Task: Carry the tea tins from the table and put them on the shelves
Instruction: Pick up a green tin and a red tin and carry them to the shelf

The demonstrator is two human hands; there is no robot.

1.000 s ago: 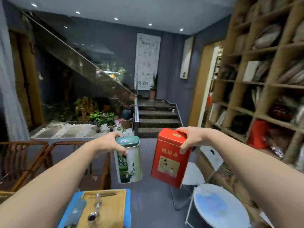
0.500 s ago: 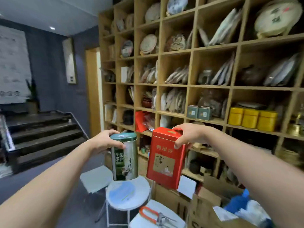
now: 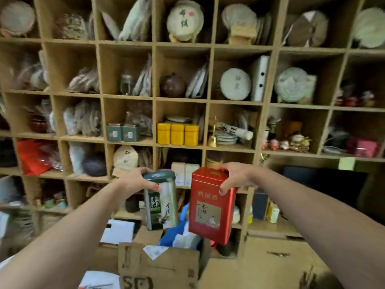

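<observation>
My left hand [image 3: 136, 181] grips the lid end of a green and white oval tea tin [image 3: 161, 202], held upright in the air. A red rectangular tea tin [image 3: 211, 205] hangs from my right hand [image 3: 234, 178], which clasps its top; the tin tilts slightly. Both tins are side by side in front of the wooden cubby shelves [image 3: 154, 99], at the height of the lower rows. The shelves fill the whole view straight ahead.
Most cubbies hold wrapped tea cakes, pots and boxes. Three yellow tins [image 3: 177, 134] and two grey-green tins [image 3: 121, 133] stand in middle cubbies. Open cardboard boxes [image 3: 158, 265] with a blue bag [image 3: 177, 228] sit on the floor between me and the shelves.
The view has swung right from the stairs to face the shelves squarely, and the shelves are closer. Both hands still hold their tins, now slightly further apart.
</observation>
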